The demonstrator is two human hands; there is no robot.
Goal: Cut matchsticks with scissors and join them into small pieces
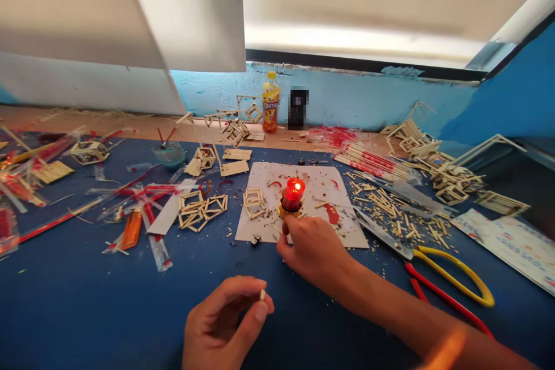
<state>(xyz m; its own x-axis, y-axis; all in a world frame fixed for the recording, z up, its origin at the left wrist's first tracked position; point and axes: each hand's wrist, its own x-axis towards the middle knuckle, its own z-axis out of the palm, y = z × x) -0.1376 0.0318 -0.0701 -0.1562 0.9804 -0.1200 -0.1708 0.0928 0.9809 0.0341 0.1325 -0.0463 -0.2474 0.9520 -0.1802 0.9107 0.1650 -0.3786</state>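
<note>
My left hand (229, 324), in the lower middle, pinches a short pale wooden stick (262, 295) between thumb and fingertips. My right hand (314, 245) reaches in from the right, its fingers drawn together at the foot of a lit red candle (295, 191). What those fingers hold, if anything, I cannot make out. The candle stands in a dark and yellow holder (286, 208) on a white sheet (260, 176) strewn with bits of stick and red wax. A small stick frame (254, 203) lies on the sheet, left of the candle.
Large scissors (411, 254) with yellow and red handles lie right, beside cut stick pieces (377, 199). Stick frames (202, 211) and an orange lighter (131, 229) are left. Behind stand a glass bowl (169, 154) and drink bottle (270, 104); bundled red-and-white packs (368, 161) lie back right.
</note>
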